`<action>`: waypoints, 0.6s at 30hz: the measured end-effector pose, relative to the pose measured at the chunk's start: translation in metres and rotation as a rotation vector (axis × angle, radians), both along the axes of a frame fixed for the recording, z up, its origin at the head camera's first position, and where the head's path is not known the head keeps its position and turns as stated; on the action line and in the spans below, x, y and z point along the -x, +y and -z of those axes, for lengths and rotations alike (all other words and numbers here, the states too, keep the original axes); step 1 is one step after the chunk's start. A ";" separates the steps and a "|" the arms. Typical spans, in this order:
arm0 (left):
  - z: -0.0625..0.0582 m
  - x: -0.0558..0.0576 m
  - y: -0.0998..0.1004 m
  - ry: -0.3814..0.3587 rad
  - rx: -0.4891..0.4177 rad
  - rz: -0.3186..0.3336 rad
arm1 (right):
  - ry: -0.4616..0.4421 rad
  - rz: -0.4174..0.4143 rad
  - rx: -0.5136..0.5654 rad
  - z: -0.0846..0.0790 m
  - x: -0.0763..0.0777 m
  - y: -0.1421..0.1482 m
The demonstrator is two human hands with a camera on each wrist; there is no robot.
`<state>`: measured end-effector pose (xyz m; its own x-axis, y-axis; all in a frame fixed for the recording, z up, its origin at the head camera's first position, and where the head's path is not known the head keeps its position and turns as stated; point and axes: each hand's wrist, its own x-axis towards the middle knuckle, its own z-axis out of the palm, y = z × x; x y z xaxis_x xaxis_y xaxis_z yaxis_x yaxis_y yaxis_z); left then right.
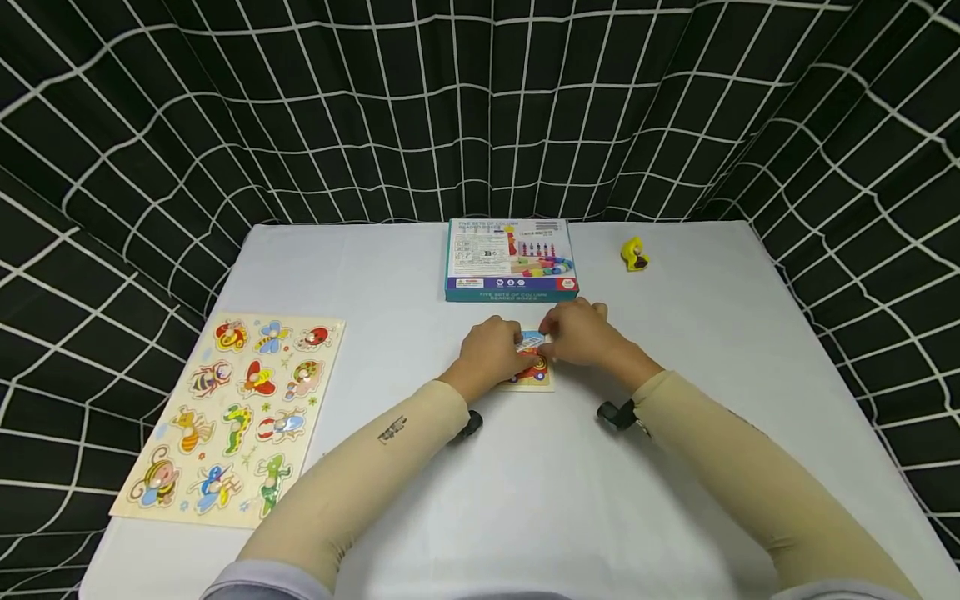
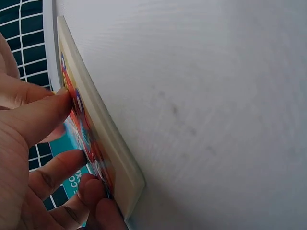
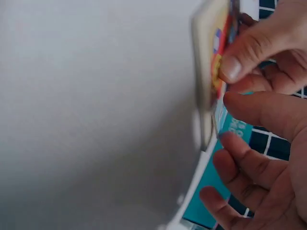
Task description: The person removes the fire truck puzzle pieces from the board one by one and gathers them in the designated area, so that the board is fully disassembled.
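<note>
Where the small, pale-edged wooden board with a colourful picture (image 1: 537,377) sits mid-frame, I see the left hand (image 1: 487,354) gripping it, presumably for steadiness, but cannot tell whether the right hand's (image 1: 583,333) fingertips pinch anything.

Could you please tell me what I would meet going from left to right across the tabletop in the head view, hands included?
Insect puzzle board, left hand, small picture board, right hand, yellow toy.

Bright light covers the table (image 1: 540,517) in the head view, with soft shadows at four and seven o'clock; the dimmer right-wrist view blurs the board (image 3: 205,57) at one o'clock.
</note>
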<state>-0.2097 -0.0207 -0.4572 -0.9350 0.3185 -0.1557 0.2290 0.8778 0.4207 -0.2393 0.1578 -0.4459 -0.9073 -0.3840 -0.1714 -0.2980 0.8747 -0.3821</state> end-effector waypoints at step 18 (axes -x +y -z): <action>0.007 0.003 0.000 -0.019 -0.010 -0.009 | 0.040 -0.114 -0.030 0.004 0.014 0.005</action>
